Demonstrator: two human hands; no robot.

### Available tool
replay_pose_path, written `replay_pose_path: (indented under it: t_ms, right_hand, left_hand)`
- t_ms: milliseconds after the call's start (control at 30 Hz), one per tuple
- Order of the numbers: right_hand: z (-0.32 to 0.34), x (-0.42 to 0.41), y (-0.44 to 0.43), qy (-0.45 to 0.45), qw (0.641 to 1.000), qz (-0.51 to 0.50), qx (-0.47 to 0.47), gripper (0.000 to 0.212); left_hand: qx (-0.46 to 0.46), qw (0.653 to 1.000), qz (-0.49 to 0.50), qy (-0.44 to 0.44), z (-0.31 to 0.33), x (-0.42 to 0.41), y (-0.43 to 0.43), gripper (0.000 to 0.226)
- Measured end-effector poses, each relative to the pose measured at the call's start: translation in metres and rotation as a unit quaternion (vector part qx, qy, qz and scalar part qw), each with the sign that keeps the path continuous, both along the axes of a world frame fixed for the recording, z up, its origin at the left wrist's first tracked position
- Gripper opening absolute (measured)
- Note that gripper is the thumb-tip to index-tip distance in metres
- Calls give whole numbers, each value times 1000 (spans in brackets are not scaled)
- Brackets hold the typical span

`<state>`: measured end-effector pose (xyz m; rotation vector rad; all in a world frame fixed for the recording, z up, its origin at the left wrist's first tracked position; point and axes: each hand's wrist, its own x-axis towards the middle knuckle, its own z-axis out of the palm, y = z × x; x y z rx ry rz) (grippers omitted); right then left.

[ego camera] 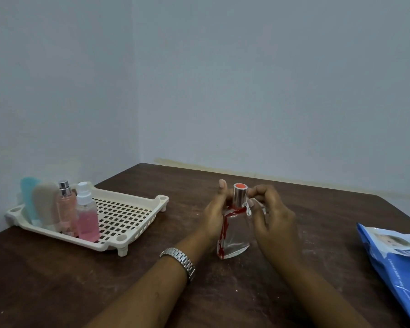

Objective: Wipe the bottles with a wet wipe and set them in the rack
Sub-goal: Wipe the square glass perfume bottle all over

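A clear glass bottle [236, 233] with a silver cap and a red ribbon down its side stands upright on the table, near the middle. My left hand [214, 216] grips its left shoulder, thumb raised beside the cap. My right hand [273, 221] is at the bottle's right, fingers curled at the neck and cap, pinching a small white wipe [252, 207] against it; most of the wipe is hidden. The cream plastic rack [128, 209] sits at the left with several bottles standing at its near-left end, among them a pink spray bottle [88, 216].
A blue wet-wipe packet [395, 256] lies at the table's right edge. The dark wooden table [57, 275] meets grey walls behind and at the left. The rack's right half holds nothing. A metal watch [180, 259] is on my left wrist.
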<state>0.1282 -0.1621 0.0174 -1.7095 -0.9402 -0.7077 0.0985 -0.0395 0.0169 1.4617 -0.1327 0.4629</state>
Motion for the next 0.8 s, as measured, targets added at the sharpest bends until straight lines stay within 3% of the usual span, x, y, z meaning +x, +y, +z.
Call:
replay_pose_path:
  t_ms: [200, 500, 633, 800]
  right_hand:
    - [-2, 5, 1, -18, 996, -69, -52, 21]
    - [0, -12, 4, -77, 995, -44, -37, 24]
    - [-2, -13, 7, -114, 992, -10, -61, 14]
    - [0, -20, 11, -133, 980, -1, -150, 25]
  left_hand:
    - [-75, 995, -64, 10, 4, 0, -4, 70]
    - [-103, 991, -83, -11, 4, 0, 1, 75]
    - [-101, 991, -79, -27, 5, 3, 6, 97]
    - [-104, 986, -126, -31, 7, 6, 7, 111]
